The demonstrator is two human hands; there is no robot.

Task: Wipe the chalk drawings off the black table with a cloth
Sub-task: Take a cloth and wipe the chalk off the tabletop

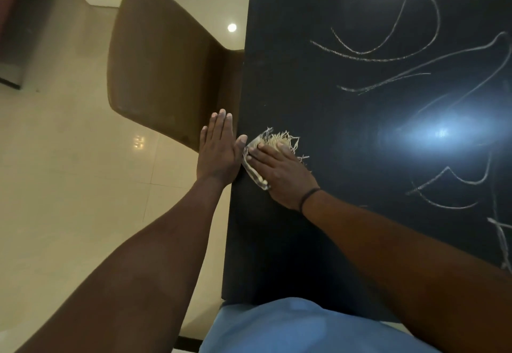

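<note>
The black table [318, 81] fills the right half of the view. White chalk drawings [393, 56] curl across its right side, with more lines at the lower right [448, 186]. My right hand [282, 172] presses flat on a pale frayed cloth [279, 139] near the table's left edge; threads stick out beyond the fingers. My left hand [220, 150] is held flat, fingers together, just off the table's left edge, its thumb touching the edge beside the cloth. It holds nothing.
A brown chair [166, 70] stands against the table's left edge, just beyond my left hand. Glossy cream floor tiles [69, 186] spread to the left. A bright lamp reflection [440, 133] glares on the table. My blue shirt [291, 327] shows at the bottom.
</note>
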